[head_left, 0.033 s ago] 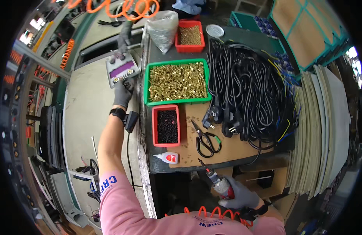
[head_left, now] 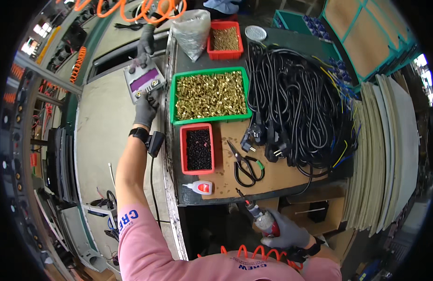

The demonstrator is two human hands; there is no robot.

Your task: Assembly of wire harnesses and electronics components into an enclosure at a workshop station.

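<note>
My left hand [head_left: 146, 110], in a grey glove, has its fingers curled at the near edge of a silver panel [head_left: 132, 77] with a purple strip and round fittings. Another person's gloved hand [head_left: 145, 46] reaches to the panel's far end. In my gloved right hand [head_left: 287, 230] is a pneumatic screwdriver [head_left: 262, 218], red and silver, its bit pointing up and left beyond the bench's near edge. Nearest to that bit on the bench are black-handled scissors [head_left: 246, 169] and a small white glue bottle [head_left: 201, 187].
A green tray [head_left: 173, 100] holds brass-coloured parts; a red tray [head_left: 184, 154] holds small black screws. Behind stand another red tray [head_left: 239, 50] and a plastic bag [head_left: 192, 35]. Black power cords [head_left: 300, 107] pile at right, beside stacked boards [head_left: 373, 154]. An orange coiled hose [head_left: 127, 11] hangs overhead.
The view has shifted very slightly. Both hands keep their places at the panel and on the screwdriver.
</note>
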